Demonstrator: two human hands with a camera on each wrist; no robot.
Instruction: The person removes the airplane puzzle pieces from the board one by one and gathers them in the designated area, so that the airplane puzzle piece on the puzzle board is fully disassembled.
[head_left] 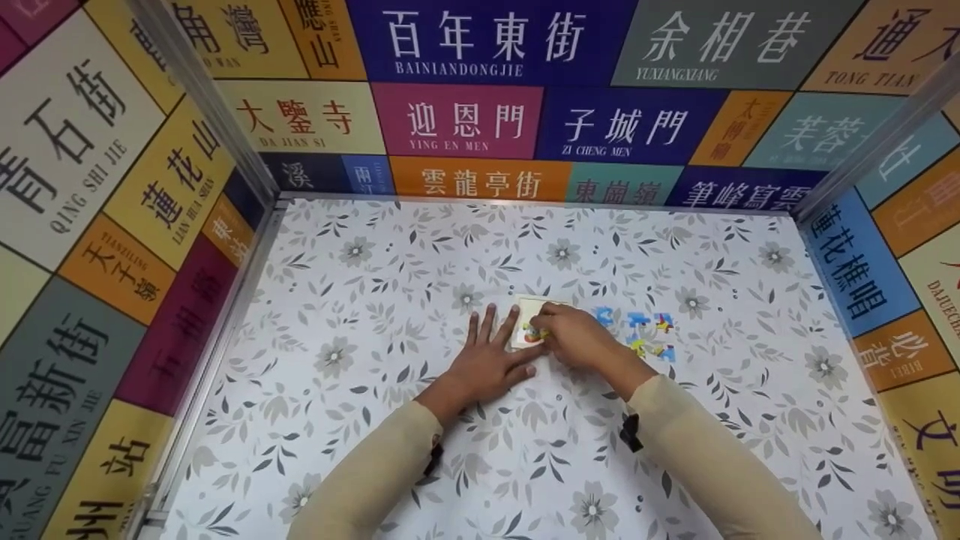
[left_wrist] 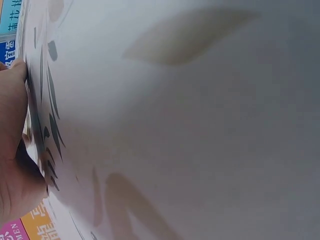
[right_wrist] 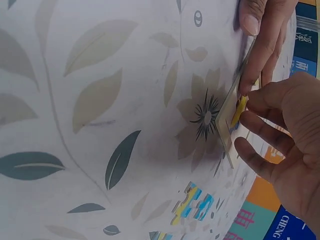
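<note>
A small pale puzzle board (head_left: 529,306) lies flat on the table between both hands, with a few coloured pieces on it. My left hand (head_left: 484,366) rests with fingers spread at the board's left and near edges. Over the board's right side, my right hand (head_left: 581,339) bends down and covers part of it. In the right wrist view, its thumb and fingers pinch a yellow puzzle piece (right_wrist: 240,110) at the board's surface. To the right lie several loose puzzle pieces (head_left: 664,351), blue, yellow and red. The left wrist view catches only part of the left hand (left_wrist: 15,130).
A white tablecloth (head_left: 360,435) with grey flowers and leaves covers the table. Upright panels (head_left: 465,120) printed with colourful street-name signs close off the back and both sides. The loose pieces sit just beyond the right hand.
</note>
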